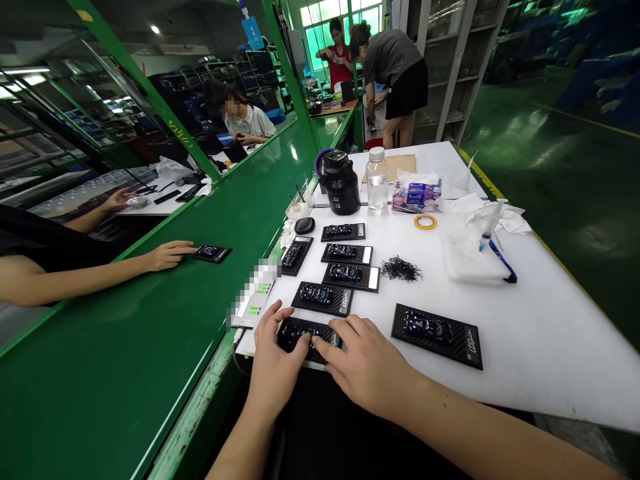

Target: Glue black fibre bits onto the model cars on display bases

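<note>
A dark, glossy model car (293, 332) on a black carbon-patterned base lies at the table's near edge, between my two hands. My left hand (274, 357) grips it from the left, its fingers at the far-left corner and its thumb near the middle of the car. From the right, my right hand (365, 360) holds it, index fingertip by the left thumb and other fingers over the base's right end, partly hiding it. Just beyond sits a similar model car (320, 295) on its base, with several more behind. Another such car (433, 330) lies apart, right of my right hand.
Small black strips (401, 269) form a pile mid-table. Behind stand a black jug (341, 190), a clear bottle (377, 183) and yellow tape (425, 222). A syringe (490, 230) rests at right. Left, a co-worker's hand (173, 255) touches a car (213, 253) on the green belt (150, 327).
</note>
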### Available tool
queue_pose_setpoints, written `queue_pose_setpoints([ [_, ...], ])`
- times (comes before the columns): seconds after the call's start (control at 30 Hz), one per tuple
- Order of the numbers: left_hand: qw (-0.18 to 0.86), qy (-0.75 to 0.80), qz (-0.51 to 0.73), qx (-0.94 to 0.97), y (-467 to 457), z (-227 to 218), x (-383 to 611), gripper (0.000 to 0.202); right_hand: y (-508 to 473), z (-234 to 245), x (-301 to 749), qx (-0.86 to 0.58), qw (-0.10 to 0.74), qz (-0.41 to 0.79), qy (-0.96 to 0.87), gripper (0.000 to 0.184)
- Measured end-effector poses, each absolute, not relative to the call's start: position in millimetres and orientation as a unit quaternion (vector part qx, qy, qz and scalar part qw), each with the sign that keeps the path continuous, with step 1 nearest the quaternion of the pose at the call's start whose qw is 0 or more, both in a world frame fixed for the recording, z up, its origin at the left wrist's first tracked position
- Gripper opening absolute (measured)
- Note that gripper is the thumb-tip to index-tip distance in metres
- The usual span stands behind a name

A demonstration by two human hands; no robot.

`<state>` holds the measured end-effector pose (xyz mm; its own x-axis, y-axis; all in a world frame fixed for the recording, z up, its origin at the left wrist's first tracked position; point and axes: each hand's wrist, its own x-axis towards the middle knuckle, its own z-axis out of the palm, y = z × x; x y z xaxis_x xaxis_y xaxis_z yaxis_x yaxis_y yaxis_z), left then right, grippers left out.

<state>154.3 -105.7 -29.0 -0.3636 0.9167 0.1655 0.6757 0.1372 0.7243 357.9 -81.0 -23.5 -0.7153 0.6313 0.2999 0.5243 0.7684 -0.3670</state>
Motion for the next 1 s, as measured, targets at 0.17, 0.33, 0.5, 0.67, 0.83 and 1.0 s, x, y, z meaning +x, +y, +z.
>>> queue_pose_setpoints([
  [0.17,0.166,0.726,0.396,0.537,-107.5,-29.6,156.5,0.042,-82.3,-22.6,358.8,-0.316,0.209,0.144,-0.914,0.042],
  [0.33,0.173,0.726,0.390,0.540,-107.6,-29.9,155.5,0.045,-83.4,-23.5,357.2,-0.320,0.203,0.133,-0.916,0.045],
  [0.5,0.182,0.725,0.394,0.535,-108.6,-28.3,158.1,0.048,-84.2,-23.1,355.8,-0.318,0.185,0.107,-0.924,0.047],
  [0.67,0.225,0.669,0.509,0.492,-110.4,-32.3,153.7,0.040,-84.4,-22.3,355.2,-0.320,0.170,0.102,-0.926,0.042],
  [0.83,0.287,0.660,0.522,0.457,-108.1,-33.1,142.8,0.032,-84.8,-22.7,354.1,-0.321,0.166,0.094,-0.928,0.042],
  [1.0,0.248,0.697,0.438,0.511,-107.4,-29.3,145.9,0.034,-85.9,-23.9,352.0,-0.321,0.169,0.092,-0.927,0.043],
])
